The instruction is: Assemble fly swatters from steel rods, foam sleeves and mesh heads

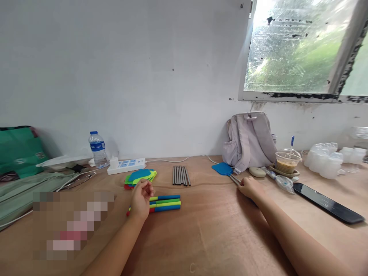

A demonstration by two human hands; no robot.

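Observation:
My right hand (249,188) is closed around the thin metal rod of a fly swatter (222,168) with a flat blue head, low over the table at the right. A dark blue end shows partly beneath my wrist. My left hand (140,198) hovers with loosely curled fingers, with nothing visible in it, over a row of coloured handle tubes (168,202) in blue, green, yellow and red, and it hides their left part. Behind that hand lies a stack of flat swatter heads (141,175) in blue, yellow-green and red. Several metal rods (180,175) lie side by side in the middle.
A power strip (126,166), a water bottle (97,149) and a green bag (21,149) are at the left. At the right stand a backpack (250,142), an iced drink cup (287,163), white bottles (323,161) and a long black object (327,202).

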